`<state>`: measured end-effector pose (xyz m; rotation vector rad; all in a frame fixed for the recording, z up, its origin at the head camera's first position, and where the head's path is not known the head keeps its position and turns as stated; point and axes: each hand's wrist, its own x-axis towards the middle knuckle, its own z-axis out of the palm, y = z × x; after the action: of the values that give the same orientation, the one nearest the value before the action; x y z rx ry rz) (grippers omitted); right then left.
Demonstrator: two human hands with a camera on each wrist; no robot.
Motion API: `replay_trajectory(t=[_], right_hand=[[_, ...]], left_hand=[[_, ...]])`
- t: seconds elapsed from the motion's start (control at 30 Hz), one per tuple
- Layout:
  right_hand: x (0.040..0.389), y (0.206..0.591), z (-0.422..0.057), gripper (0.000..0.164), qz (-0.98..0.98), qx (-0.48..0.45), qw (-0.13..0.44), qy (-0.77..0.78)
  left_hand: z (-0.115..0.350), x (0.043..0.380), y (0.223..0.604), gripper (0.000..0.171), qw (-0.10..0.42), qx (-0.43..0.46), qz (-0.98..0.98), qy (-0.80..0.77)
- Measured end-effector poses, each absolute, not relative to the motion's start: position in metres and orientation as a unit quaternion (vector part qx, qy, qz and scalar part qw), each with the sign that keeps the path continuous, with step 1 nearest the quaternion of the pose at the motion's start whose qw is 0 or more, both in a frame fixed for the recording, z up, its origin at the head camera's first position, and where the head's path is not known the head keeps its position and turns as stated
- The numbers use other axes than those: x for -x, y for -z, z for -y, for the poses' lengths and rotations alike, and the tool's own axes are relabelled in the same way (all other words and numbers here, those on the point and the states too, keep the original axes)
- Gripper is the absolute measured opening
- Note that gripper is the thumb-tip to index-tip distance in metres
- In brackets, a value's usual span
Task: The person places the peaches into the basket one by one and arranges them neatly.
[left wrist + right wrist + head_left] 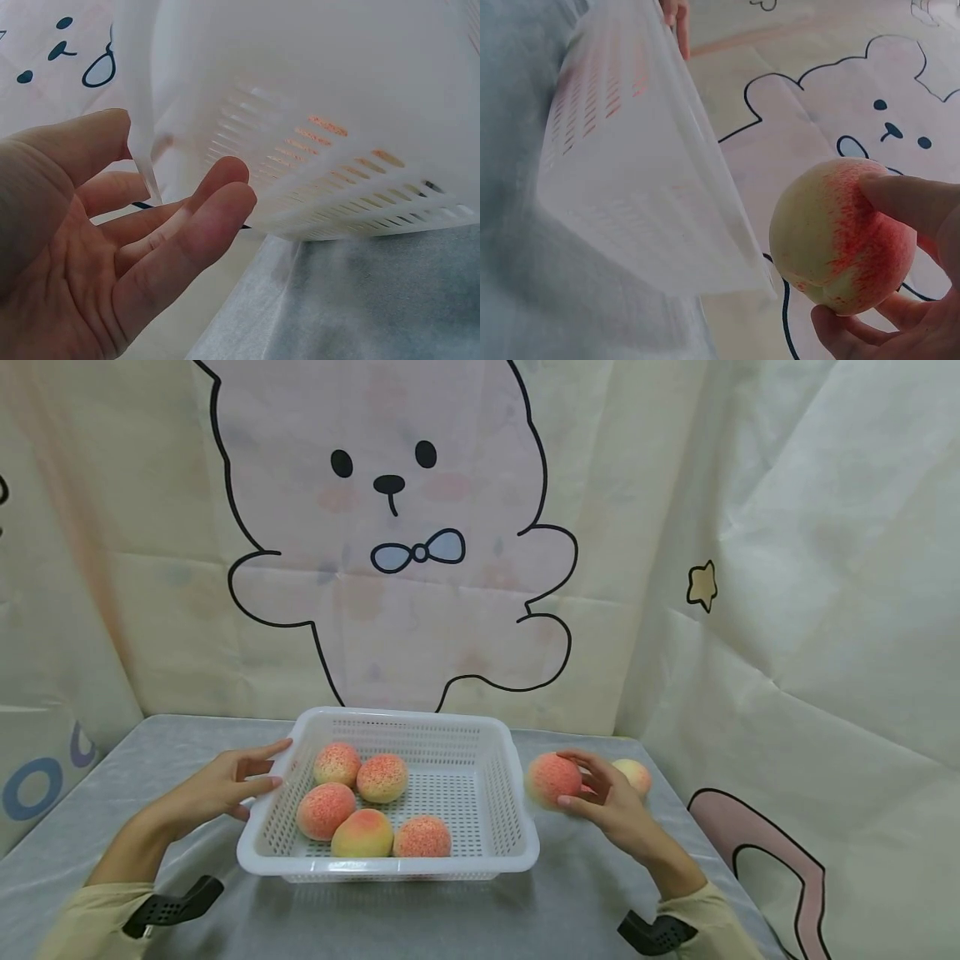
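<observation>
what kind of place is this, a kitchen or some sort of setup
Likely a staged recording setup, not a kitchen: a cartoon bear backdrop hangs as cloth behind a grey-covered table. The right hand holds a peach beside a white basket.

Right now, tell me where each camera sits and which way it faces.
Head: looks forward and down at the white basket of peaches; both hands and sleeves show.
Left wrist: beside the basket's slotted wall; the open left hand shows.
Right wrist: faces the held peach in the right hand grip.
All three share the basket.
</observation>
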<state>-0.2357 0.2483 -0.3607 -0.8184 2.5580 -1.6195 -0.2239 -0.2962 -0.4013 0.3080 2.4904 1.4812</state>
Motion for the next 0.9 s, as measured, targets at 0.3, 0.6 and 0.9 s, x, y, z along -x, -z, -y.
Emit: replay_trajectory(t=[0.3,0.6,0.9], right_hand=[[0.24,0.355,-0.222,0.059,-0.783,0.302,0.031,0.543],[0.247,0.351,-0.191,0.06,-0.787,0.302,0.059,0.534],[0.257,0.35,-0.158,0.058,-0.798,0.31,0.095,0.508]], left_hand=[[0.297,0.226,0.401,0.081,0.123,-0.106,-0.842,-0.515],[0.297,0.226,0.4,0.081,0.122,-0.112,-0.837,-0.521],[0.297,0.226,0.399,0.08,0.124,-0.112,-0.836,-0.523]])
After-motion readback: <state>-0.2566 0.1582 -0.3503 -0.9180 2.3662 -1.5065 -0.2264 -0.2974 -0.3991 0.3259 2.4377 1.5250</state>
